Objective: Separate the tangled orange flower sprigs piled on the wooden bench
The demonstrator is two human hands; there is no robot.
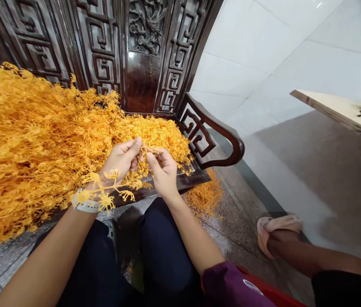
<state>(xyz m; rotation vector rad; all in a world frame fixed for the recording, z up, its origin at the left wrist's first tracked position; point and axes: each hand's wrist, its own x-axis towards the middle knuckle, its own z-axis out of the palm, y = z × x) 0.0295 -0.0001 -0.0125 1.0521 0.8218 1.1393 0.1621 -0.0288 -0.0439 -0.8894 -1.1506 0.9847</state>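
Observation:
My left hand (120,161) is closed, with thumb and fingers pinching a thin orange plastic flower stem (150,150). Close beside it, my right hand (165,171) pinches the same small piece between thumb and fingertips. A branched orange sprig (113,187) with star-like flower heads crosses in front of my left wrist; whether it joins the piece in my fingers I cannot tell. Both hands are above the front edge of a dark carved wooden bench (183,181). Behind and left of them, a large heap of orange plastic flower sprigs (49,136) covers the seat.
The bench's curved armrest (228,149) stands to the right. More orange pieces (206,196) lie on the floor beneath it. A wooden board edge (333,108) juts in at far right. Another person's foot in a pink slipper (272,234) is on the floor by the wall.

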